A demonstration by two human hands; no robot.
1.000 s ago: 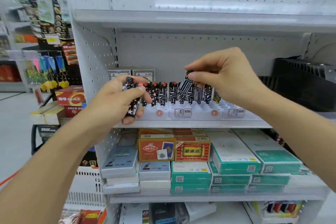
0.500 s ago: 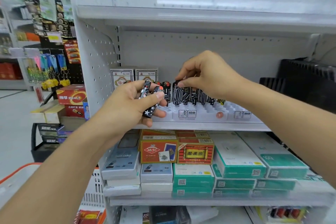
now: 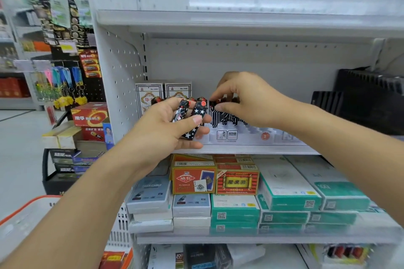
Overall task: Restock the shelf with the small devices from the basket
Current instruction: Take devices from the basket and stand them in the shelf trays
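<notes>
Behind right hand [image 3: 247, 100], lighter [image 3: 215, 116] tops partly hidden.

Not much is legible here tbh. Just below the right hand [image 3: 247, 98], the white display tray [image 3: 244, 136] has a sticker reading "NDM". Behind the left hand [image 3: 166, 131], the card boxes [image 3: 162, 94] say "No.1989". Lower down, a grey cable box [image 3: 150, 194] shows "65W" and a teal box [image 3: 341, 192] shows "100".

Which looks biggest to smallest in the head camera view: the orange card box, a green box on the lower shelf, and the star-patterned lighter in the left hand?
1. Green box
2. Orange card box
3. Star-patterned lighter, gripped by the left hand

The lighter is nearer the camera and still looks smallest.
</notes>
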